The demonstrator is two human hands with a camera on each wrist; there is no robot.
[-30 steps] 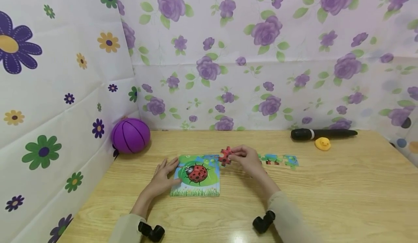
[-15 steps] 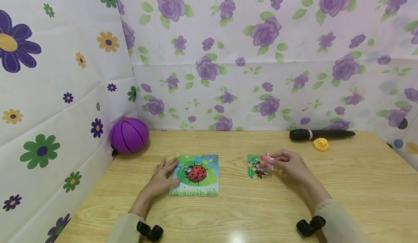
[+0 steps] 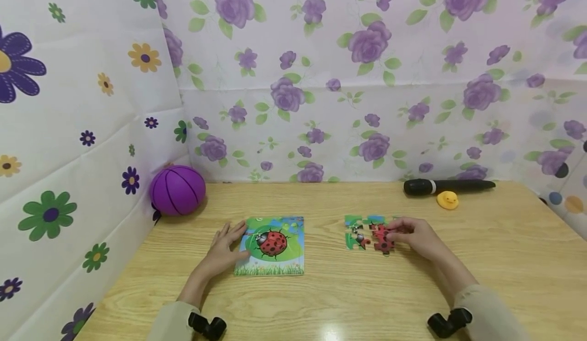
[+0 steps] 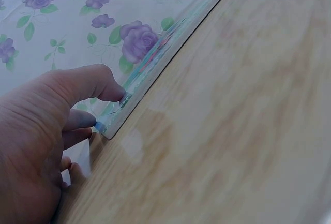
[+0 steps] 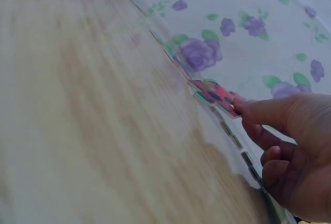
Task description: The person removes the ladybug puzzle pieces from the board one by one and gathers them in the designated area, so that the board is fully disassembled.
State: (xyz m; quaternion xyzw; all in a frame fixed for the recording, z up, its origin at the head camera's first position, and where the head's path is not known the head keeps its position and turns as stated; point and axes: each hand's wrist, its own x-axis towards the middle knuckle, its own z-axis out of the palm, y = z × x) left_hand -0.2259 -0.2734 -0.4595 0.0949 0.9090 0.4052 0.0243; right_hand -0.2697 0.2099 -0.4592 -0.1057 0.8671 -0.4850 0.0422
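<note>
- A floral backdrop [image 3: 367, 76] with purple roses stands behind a wooden tabletop [image 3: 321, 300]; a side panel with larger flowers closes off the left.
- A purple ball [image 3: 177, 190] sits in the far left corner of the tabletop, against the side panel.
- A square ladybird puzzle board [image 3: 271, 245] lies flat left of centre. It shows a red ladybird on green, with grass along its near edge.
- The left hand [image 3: 223, 249] rests on the tabletop with straight, spread fingers; the fingertips touch the left edge of the board. Its grip is relaxed and holds nothing. The left wrist view shows the thumb [image 4: 88, 81] pressing on the board's edge.
- The right hand [image 3: 417, 238] lies right of centre. Its grip pinches a red puzzle piece [image 3: 381, 236] between thumb and fingers, at the right end of a small cluster of loose puzzle pieces [image 3: 357, 231]. In the right wrist view, the piece is tilted, with its far edge down among the others.
- A black marker pen [image 3: 447, 185] lies along the far right edge of the tabletop.
- A small yellow rubber duck [image 3: 447, 199] sits just in front of the pen.
- A black wrist mount shows on each sleeve at the near edge.
</note>
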